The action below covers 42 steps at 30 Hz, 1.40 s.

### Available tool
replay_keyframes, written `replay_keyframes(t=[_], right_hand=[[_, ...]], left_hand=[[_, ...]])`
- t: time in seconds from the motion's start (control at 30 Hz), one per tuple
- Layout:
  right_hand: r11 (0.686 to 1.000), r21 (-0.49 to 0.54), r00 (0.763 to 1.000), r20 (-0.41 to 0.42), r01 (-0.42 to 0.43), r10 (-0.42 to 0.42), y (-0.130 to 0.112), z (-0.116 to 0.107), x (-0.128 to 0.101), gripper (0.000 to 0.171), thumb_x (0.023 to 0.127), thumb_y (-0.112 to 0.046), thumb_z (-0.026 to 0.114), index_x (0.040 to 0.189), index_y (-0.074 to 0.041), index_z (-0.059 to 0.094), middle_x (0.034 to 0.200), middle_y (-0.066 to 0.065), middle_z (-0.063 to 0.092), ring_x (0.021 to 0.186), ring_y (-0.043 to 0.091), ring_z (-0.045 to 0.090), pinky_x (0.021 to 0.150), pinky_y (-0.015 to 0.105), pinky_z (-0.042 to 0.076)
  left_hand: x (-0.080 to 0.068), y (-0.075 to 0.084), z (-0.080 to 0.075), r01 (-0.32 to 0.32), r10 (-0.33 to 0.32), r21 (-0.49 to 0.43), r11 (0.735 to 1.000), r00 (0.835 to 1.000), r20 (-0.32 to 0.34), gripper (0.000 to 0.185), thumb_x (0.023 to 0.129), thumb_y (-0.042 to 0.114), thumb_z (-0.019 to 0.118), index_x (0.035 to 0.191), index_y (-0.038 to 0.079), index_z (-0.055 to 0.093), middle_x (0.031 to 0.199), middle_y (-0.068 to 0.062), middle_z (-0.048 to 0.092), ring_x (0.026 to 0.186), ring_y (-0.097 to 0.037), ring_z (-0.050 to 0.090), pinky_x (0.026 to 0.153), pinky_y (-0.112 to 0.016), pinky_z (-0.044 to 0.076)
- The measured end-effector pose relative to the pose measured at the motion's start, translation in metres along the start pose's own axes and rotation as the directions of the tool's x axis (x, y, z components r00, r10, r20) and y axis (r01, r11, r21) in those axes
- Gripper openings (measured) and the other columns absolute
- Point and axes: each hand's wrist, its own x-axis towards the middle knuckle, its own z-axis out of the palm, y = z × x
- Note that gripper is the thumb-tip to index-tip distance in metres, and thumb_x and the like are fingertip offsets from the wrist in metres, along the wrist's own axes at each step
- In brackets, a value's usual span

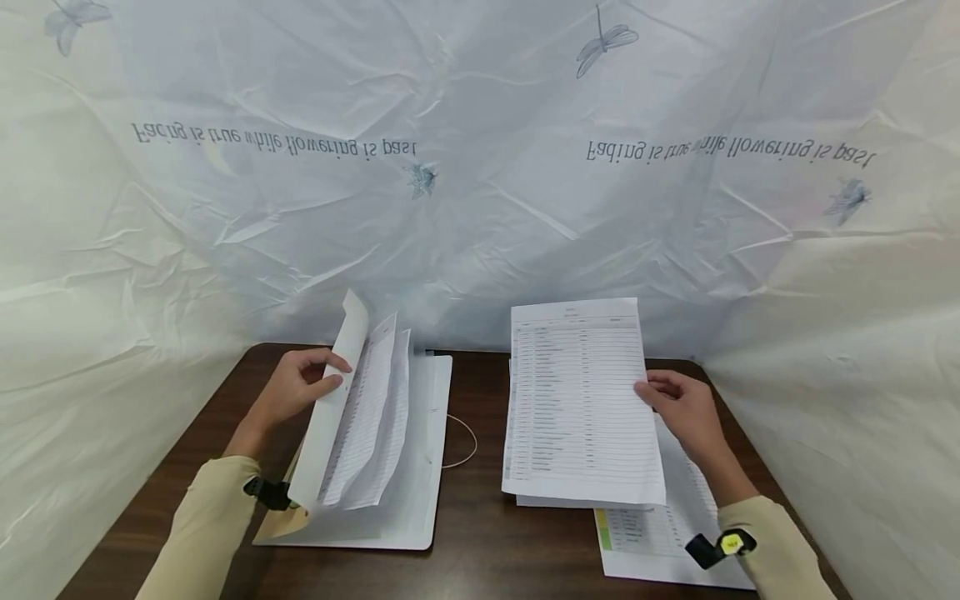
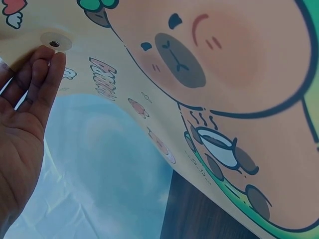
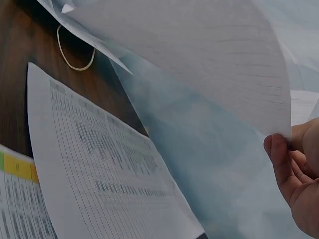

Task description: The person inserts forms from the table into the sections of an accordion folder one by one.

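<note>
A: Your left hand pinches the folder cover up near the desk's left edge; ease off and it flops over the pages.

B: Your right hand's fingers grip one sheet by its edge above the right-side pile; it may slip.

Your desk, counted: two hands, left hand and right hand | one open folder | one lifted printed sheet | one elastic loop | one wooden table
</note>
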Motion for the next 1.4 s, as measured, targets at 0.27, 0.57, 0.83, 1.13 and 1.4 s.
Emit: replay_keyframes(t=[0.27, 0.57, 0.83, 1.13, 1.4], right_hand=[[0.997, 0.065, 0.998, 0.053, -0.049, 0.046, -0.019, 0.025, 0.003, 0.041, 0.097, -0.027, 0.072, 0.126, 0.001, 0.068, 0.11, 0.02, 0.072, 0.083, 0.012, 0.068, 0.07, 0.024, 0.055], [0.985, 0.166, 0.993, 0.119, -0.041, 0.021, -0.035, 0.05, 0.006, 0.041, 0.095, -0.023, 0.075, 0.127, 0.002, 0.068, 0.112, 0.02, 0.071, 0.09, 0.012, 0.069, 0.075, 0.024, 0.056], [0.974, 0.225, 0.985, 0.171, -0.03, -0.009, -0.043, 0.076, 0.008, 0.036, 0.094, -0.017, 0.074, 0.125, 0.001, 0.069, 0.108, 0.018, 0.073, 0.089, 0.018, 0.072, 0.074, 0.027, 0.058], [0.966, 0.252, 0.975, 0.223, -0.059, 0.001, -0.049, 0.098, 0.012, 0.033, 0.093, -0.014, 0.075, 0.121, 0.003, 0.071, 0.106, 0.018, 0.074, 0.086, 0.019, 0.072, 0.072, 0.027, 0.058], [0.957, 0.277, 0.965, 0.263, -0.088, 0.012, -0.052, 0.115, 0.015, 0.034, 0.094, -0.015, 0.073, 0.122, 0.004, 0.07, 0.106, 0.017, 0.074, 0.089, 0.02, 0.073, 0.075, 0.029, 0.058]], left_hand=[[-0.003, -0.031, 0.001, 0.006, -0.006, 0.009, 1.0, 1.0, -0.002, 0.018, 0.087, -0.011, 0.066, 0.1, -0.002, 0.074, 0.081, -0.007, 0.067, 0.055, -0.004, 0.045, 0.052, -0.027, 0.043], [-0.003, -0.023, 0.001, -0.008, 0.008, -0.012, 1.0, 1.0, 0.002, 0.016, 0.088, -0.009, 0.066, 0.099, 0.0, 0.074, 0.09, -0.015, 0.07, 0.059, -0.006, 0.05, 0.054, -0.026, 0.045], [0.0, 0.0, -0.001, 0.0, 0.0, -0.012, 1.0, 1.0, 0.005, 0.015, 0.086, -0.012, 0.066, 0.098, -0.005, 0.073, 0.084, -0.006, 0.068, 0.056, -0.004, 0.047, 0.052, -0.026, 0.044], [0.0, 0.0, -0.001, -0.015, 0.015, -0.012, 1.0, 1.0, 0.002, 0.015, 0.086, -0.012, 0.065, 0.097, -0.006, 0.073, 0.082, -0.007, 0.067, 0.056, -0.003, 0.046, 0.052, -0.026, 0.044], [-0.004, -0.035, 0.001, 0.004, -0.004, 0.018, 1.0, 1.0, -0.005, 0.019, 0.087, -0.011, 0.065, 0.099, -0.001, 0.074, 0.079, -0.007, 0.066, 0.054, -0.004, 0.044, 0.052, -0.026, 0.043]])
